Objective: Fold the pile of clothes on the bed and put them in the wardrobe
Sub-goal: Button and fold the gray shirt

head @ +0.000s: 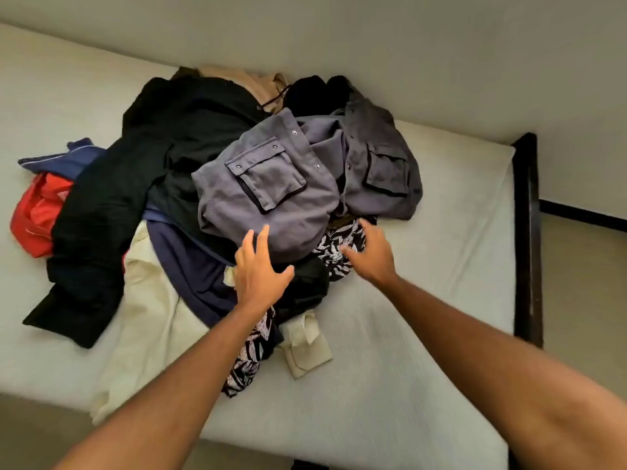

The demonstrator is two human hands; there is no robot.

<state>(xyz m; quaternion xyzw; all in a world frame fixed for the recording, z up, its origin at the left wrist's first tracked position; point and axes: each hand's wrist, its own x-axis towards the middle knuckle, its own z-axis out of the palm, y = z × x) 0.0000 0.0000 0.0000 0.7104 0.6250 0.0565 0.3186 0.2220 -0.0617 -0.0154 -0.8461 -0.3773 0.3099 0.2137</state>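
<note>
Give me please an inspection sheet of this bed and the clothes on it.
Surface: bed, pale sheet, its middle under clothes.
Job's things: unfolded pile; grey shirt on top, black garment, red garment, cream garment, patterned garment. Wardrobe not in view.
Clutter: nothing seen.
Hands: left hand open at the grey shirt's near edge; right hand open beside the patterned garment, blurred.
Cables: nothing seen.
Surroundings: pale wall, dark bed frame.
</note>
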